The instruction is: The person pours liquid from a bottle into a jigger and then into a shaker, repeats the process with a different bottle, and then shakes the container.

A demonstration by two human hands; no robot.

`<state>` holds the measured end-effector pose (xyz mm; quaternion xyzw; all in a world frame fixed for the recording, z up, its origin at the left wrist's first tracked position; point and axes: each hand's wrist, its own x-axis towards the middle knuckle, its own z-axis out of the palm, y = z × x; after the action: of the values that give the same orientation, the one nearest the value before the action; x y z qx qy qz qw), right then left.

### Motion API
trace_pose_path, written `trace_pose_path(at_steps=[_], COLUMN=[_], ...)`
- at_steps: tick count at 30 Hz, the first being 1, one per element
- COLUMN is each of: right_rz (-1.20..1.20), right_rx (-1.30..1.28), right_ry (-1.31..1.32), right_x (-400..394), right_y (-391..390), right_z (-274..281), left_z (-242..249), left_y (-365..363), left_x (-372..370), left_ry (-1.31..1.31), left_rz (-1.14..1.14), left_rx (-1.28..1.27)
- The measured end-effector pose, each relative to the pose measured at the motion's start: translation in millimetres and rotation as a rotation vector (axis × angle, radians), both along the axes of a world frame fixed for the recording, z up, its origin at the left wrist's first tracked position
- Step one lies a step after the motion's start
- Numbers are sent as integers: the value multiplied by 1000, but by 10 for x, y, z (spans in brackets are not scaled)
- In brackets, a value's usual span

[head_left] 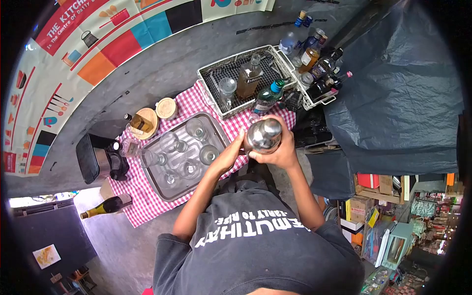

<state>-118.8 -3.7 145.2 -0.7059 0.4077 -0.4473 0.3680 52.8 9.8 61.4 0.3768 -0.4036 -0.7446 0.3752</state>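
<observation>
A shiny metal cocktail shaker (264, 135) is held in front of my chest, its rounded top facing up toward me. My right hand (284, 147) wraps round its right side, with fingers behind and thumb in front. Along the left side of the shaker, my left hand (232, 155) presses with its fingers, partly hidden by the metal. Just beyond my hands stands a green-tinted bottle with a blue cap (268, 97). To the left, a grey metal tray (156, 189) carries several clear stemmed glasses, one of them a glass (209, 154) near my left hand.
A white wire basket (216, 112) holds a glass (227, 87) and a brown bottle (247, 81). More bottles (310, 56) crowd the back right. A dark bottle (112, 205) lies at the left edge of the checkered cloth (135, 212). Wooden lids (147, 120) sit near the wall.
</observation>
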Motion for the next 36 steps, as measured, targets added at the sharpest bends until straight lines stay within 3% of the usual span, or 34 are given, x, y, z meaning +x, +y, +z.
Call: trace_pose_path(at_steps=[7, 10, 19, 25, 29, 32, 36], right_rz=[26, 118, 40, 34, 126, 66, 93], right_rx=[87, -61, -80, 54, -60, 46, -46], right_ry=[24, 72, -2, -35, 47, -6, 20], right_x=[-27, -30, 57, 26, 24, -10, -9], right_y=[-4, -10, -3, -15, 21, -17, -28], right_z=[0, 49, -93, -97, -53, -116, -105], left_z=[116, -45, 5, 123, 111, 120, 88], left_y=[44, 38, 2, 22, 16, 11, 8], left_x=[48, 45, 133, 184, 103, 125, 104], left_ry=[19, 29, 44, -35, 2, 18, -6], left_rz=[-33, -17, 43, 4, 48, 31, 42], left_rx=[23, 22, 42, 29, 3, 32, 66])
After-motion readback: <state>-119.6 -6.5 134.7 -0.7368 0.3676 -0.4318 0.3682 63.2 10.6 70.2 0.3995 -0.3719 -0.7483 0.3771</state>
